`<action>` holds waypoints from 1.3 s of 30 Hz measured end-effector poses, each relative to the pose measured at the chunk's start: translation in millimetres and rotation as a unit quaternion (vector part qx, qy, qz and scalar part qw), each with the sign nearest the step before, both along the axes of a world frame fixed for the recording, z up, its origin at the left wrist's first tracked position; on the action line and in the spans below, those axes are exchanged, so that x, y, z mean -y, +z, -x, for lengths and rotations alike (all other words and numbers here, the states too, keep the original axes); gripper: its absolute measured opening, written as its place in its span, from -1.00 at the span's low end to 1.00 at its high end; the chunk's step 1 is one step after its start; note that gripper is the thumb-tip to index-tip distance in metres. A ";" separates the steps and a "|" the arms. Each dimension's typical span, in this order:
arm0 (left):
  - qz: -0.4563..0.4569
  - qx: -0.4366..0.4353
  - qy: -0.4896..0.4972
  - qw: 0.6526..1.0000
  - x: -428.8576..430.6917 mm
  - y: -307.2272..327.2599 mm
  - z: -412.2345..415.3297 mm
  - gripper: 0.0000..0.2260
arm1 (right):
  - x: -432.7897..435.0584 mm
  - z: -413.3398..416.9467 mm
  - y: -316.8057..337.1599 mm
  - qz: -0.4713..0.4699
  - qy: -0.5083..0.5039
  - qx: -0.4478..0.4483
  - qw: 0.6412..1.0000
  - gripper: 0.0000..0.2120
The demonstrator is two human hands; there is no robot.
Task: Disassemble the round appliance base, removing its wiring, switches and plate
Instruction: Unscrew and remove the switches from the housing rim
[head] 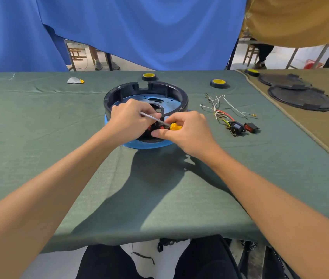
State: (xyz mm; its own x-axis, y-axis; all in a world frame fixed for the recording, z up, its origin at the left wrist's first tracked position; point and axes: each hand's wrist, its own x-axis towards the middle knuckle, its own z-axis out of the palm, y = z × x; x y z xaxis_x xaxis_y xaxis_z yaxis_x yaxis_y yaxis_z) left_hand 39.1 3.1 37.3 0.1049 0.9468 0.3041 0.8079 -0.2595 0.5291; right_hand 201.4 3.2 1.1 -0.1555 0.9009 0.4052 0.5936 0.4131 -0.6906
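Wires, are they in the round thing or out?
Out. The wires lie on the cloth, right of the base, apart from it.

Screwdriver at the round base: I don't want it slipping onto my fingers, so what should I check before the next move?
1. Screwdriver grip: ok, the right hand holds its yellow handle.
2. Base steadied: ok, the left hand holds its near wall.
3. Tip seated: cannot tell, the shaft ends against the left hand.
4. Left fingers out of the shaft's path: not ok, they lie right at it.
5. Wiring bundle out: ok, it lies on the cloth right of the base.
6. Plate out: not ok, it sits inside the base.
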 end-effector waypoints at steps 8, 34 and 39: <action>-0.052 0.020 0.000 0.998 4.1 -5.1 -2.2 -0.84 | 6.4 -8.1 2.0 -0.019 0.007 -0.064 0.998 -0.86; -0.067 0.112 -0.067 0.989 -0.9 -16.9 9.7 -0.55 | -12.0 -107.5 14.7 0.032 -0.259 -0.017 0.965 -0.62; -0.077 0.117 -0.042 0.989 -0.3 -18.1 10.5 -0.47 | -11.8 -76.4 29.2 -0.052 -0.203 0.036 0.977 -0.74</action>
State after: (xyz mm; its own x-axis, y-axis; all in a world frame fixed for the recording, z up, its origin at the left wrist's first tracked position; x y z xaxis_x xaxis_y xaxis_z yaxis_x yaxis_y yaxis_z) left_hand 28.6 3.4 19.2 0.0912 0.8781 0.4697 0.6397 -0.4131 0.6481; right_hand 277.7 15.0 30.3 0.1742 0.8488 0.4993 0.7684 0.1999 -0.6080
